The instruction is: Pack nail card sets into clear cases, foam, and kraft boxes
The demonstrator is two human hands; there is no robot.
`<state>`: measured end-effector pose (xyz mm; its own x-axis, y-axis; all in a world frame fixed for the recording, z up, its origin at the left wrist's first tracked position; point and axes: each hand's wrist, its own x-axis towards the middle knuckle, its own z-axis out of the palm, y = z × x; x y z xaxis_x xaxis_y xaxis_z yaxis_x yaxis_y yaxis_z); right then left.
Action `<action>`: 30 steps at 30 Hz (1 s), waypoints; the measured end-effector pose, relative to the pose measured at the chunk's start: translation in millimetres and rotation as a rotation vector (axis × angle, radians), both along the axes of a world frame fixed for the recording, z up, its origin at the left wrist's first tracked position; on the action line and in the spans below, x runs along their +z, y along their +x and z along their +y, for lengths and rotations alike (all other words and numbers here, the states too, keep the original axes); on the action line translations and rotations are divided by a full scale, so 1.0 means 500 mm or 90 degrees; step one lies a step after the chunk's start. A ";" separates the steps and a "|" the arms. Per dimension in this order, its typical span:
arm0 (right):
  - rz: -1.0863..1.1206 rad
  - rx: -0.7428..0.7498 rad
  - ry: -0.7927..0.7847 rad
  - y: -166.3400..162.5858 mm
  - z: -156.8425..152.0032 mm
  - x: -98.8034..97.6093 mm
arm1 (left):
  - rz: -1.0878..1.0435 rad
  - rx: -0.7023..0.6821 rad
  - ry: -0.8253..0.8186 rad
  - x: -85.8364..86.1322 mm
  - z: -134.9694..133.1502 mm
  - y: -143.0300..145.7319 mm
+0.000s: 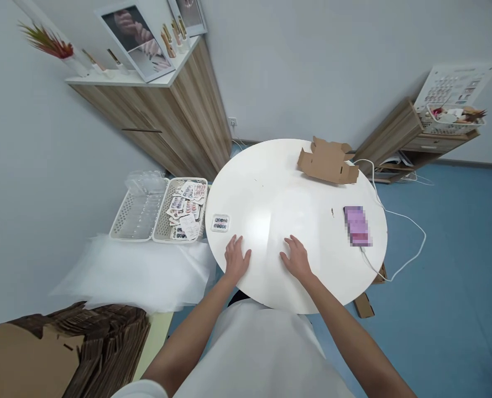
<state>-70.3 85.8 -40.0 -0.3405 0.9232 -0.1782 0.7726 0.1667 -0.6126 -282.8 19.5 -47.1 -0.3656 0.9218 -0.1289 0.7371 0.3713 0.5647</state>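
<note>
My left hand (236, 261) lies on the round white table (287, 155) near its front edge, fingers apart and nothing in it. Just beyond it to the left is a small clear case (220, 223) with two rows of dark pieces that look like press-on nails. My right hand (296, 258) also rests open, fingers spread, at the front middle of the table. Under and around it is what looks like a thin whitish sheet (299, 221), faint against the tabletop. An unfolded brown cardboard box (329, 160) stands at the table's far right.
Two white baskets stand left of the table: one basket (157, 235) holds nail cards, the other clear plastic cases (140, 213). Nearer are translucent sheets (146, 271) and stacked flat cardboard (100, 342). A phone (357, 225) with a white cable (412, 221) lies at right.
</note>
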 end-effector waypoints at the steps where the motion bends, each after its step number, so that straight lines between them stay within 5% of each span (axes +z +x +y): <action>1: 0.031 0.002 -0.029 -0.034 0.002 0.001 | -0.004 0.040 0.017 0.000 0.007 -0.033; 7: 0.215 -0.023 -0.233 -0.245 0.029 -0.012 | -0.099 0.169 0.008 -0.011 0.061 -0.188; 15: 0.337 -0.022 -0.316 -0.389 0.038 -0.049 | -0.255 0.211 -0.057 -0.026 0.073 -0.233; 23: 0.282 -0.010 -0.241 -0.380 0.016 -0.054 | -0.320 0.218 -0.036 -0.024 0.063 -0.197; 30: 0.225 -0.036 -0.103 -0.212 -0.026 -0.032 | -0.388 0.075 0.032 -0.026 0.045 -0.077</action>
<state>-176.2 72.9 -55.8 -0.3569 0.9117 -0.2035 0.5145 0.0100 -0.8574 -321.5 42.2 -60.0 -0.3399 0.8901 -0.3037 0.2323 0.3924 0.8900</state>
